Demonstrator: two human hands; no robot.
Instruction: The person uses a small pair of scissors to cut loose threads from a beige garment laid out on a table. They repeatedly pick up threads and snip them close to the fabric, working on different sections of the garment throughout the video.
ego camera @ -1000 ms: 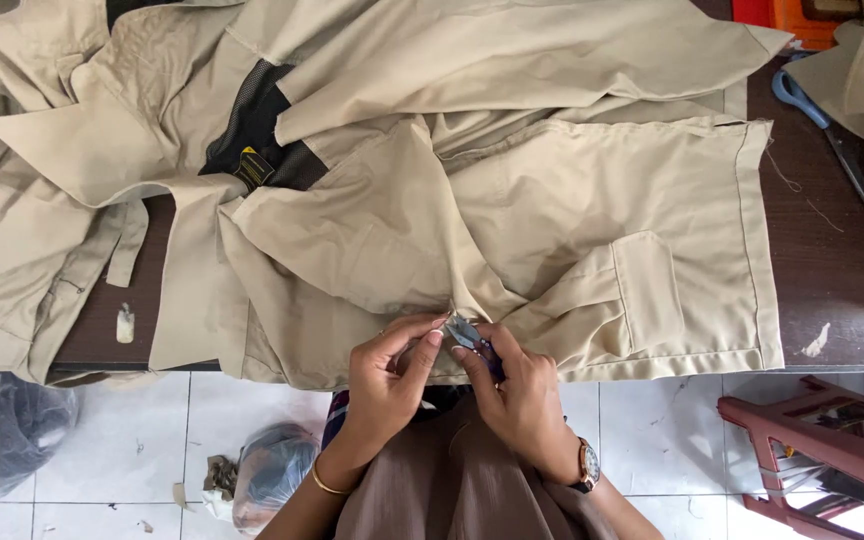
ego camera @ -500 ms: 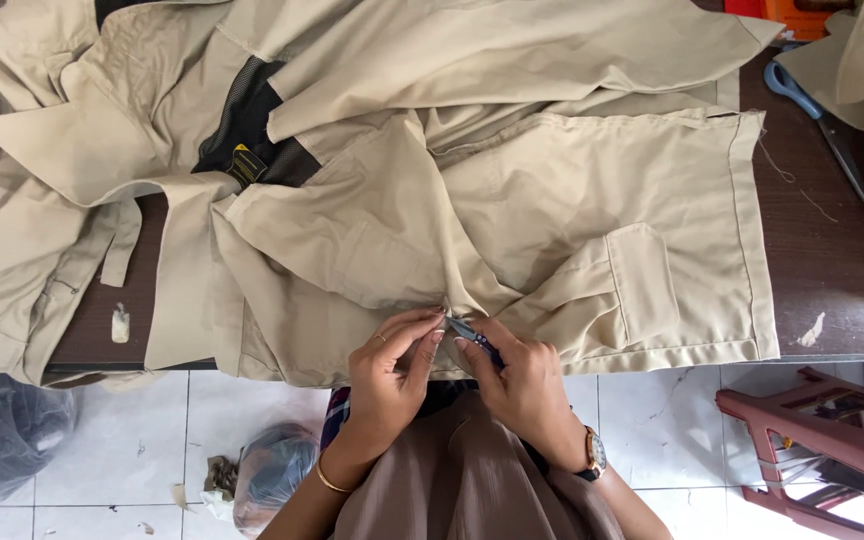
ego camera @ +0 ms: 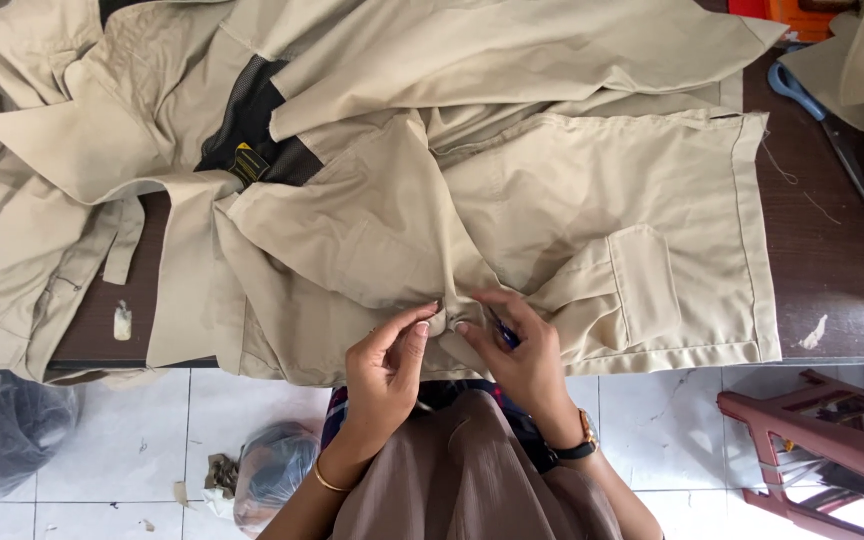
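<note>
A beige garment (ego camera: 572,190) with a patch pocket lies spread over a dark wooden table (ego camera: 832,250). Both hands work at its near edge. My left hand (ego camera: 387,370) pinches a small fold of the beige cloth between thumb and forefinger. My right hand (ego camera: 517,355) grips the same fold from the right and holds a small blue tool, mostly hidden under the fingers. The two hands almost touch. A watch sits on my right wrist and a thin bangle on my left.
More beige cloth is heaped at the left, with a black mesh lining (ego camera: 252,125) showing. Blue-handled scissors (ego camera: 817,110) lie at the table's far right. Below are a white tiled floor, dark plastic bags (ego camera: 2,430), and a red-brown stool (ego camera: 832,450).
Both hands have shifted slightly up and right along the garment's edge, still pinching the fold. The view has drifted a little.
</note>
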